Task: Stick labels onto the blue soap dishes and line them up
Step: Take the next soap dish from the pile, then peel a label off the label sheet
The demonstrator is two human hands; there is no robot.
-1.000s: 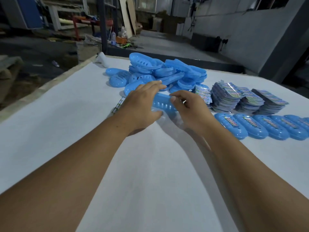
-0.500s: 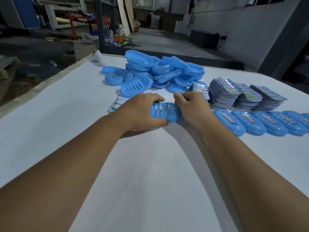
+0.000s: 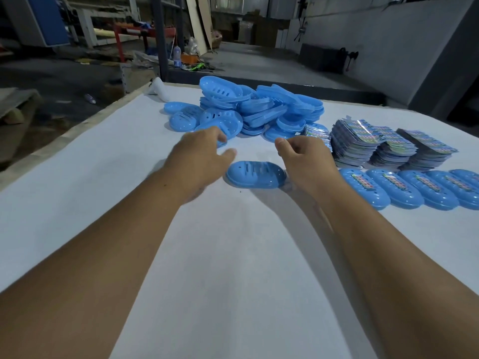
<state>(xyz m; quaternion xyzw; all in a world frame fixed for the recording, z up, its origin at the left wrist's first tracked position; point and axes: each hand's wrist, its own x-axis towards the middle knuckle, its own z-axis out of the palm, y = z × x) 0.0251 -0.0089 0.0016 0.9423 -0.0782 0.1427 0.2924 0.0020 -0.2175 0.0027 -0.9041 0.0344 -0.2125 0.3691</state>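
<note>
Both hands released soap dish (image 3: 255, 174) | lies unlabelled, slotted, blue | left hand (image 3: 201, 161), right hand (image 3: 305, 161) grip nothing, fingers loose

The near half of the white table (image 3: 233, 294) lies bare beneath both forearms, giving wide room to pass on that side. One unlabelled soap dish (image 3: 255, 174) lies flat between the left hand (image 3: 199, 161) and the right hand (image 3: 308, 164), with narrow gaps on either side of it. Behind the hands, a loose pile of blue soap dishes (image 3: 259, 110) blocks the far middle of the table. To the right, stacks of labels (image 3: 383, 146) stand just behind a row of labelled dishes (image 3: 409, 187), closing that side. The table's left part, out to its wooden edge (image 3: 85, 125), is open surface.
</note>
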